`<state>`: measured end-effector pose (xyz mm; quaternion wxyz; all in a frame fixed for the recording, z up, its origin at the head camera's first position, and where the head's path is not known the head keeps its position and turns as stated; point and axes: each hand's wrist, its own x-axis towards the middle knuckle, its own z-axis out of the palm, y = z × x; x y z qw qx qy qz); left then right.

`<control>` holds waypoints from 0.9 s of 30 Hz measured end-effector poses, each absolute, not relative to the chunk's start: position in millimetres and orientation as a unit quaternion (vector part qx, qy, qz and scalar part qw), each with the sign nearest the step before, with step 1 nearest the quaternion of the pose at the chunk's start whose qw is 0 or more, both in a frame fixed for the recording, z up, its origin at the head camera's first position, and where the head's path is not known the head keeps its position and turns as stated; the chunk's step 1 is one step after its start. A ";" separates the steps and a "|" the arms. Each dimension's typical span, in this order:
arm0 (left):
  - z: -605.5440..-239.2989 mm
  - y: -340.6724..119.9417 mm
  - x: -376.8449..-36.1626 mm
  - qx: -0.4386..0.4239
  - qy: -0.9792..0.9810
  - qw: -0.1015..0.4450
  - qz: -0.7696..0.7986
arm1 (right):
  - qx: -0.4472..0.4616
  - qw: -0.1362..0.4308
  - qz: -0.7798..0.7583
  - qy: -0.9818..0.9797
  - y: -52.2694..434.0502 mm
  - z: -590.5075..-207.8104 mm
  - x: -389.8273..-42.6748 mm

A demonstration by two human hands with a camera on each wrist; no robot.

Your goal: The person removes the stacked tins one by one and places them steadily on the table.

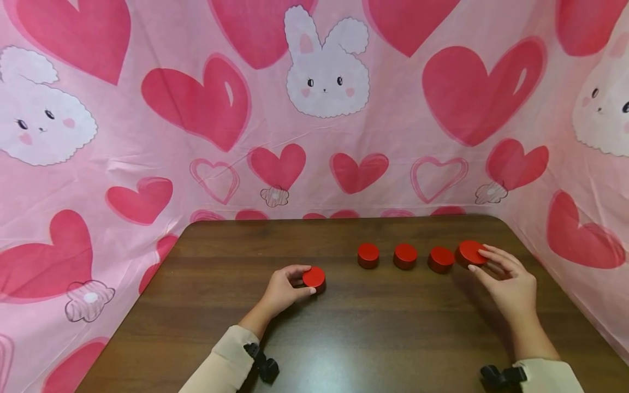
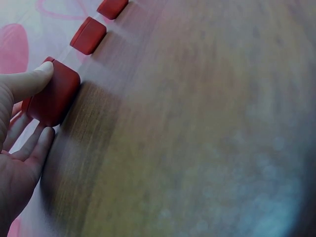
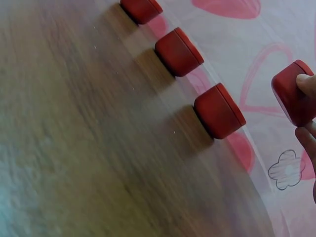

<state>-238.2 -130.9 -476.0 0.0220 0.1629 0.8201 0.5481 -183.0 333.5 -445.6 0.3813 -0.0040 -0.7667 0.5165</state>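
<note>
My left hand [image 1: 284, 288] pinches a small round red box [image 1: 314, 278] between thumb and fingers, left of the other boxes. In the left wrist view, the thumb presses one face of that box [image 2: 60, 91], which sits at the tabletop. On the right, my right hand [image 1: 513, 288] grips another round red box [image 1: 470, 254] by its side. This one is raised off the table, its shadow falling below; the right wrist view shows the held box [image 3: 290, 91] apart from the wood. A thin seam runs near its top.
Three similar red boxes stand in a row on the table: one left [image 1: 368, 255], one in the middle [image 1: 405, 256] and one right [image 1: 440, 260]. The dark wooden table [image 1: 334, 333] meets a pink curtain [image 1: 324, 136] with hearts and rabbits behind and at both sides.
</note>
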 end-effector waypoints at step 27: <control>-475.9 -131.2 -237.0 0.165 0.820 0.019 0.547 | -0.083 0.323 0.455 -0.826 364.8 -465.3 -192.4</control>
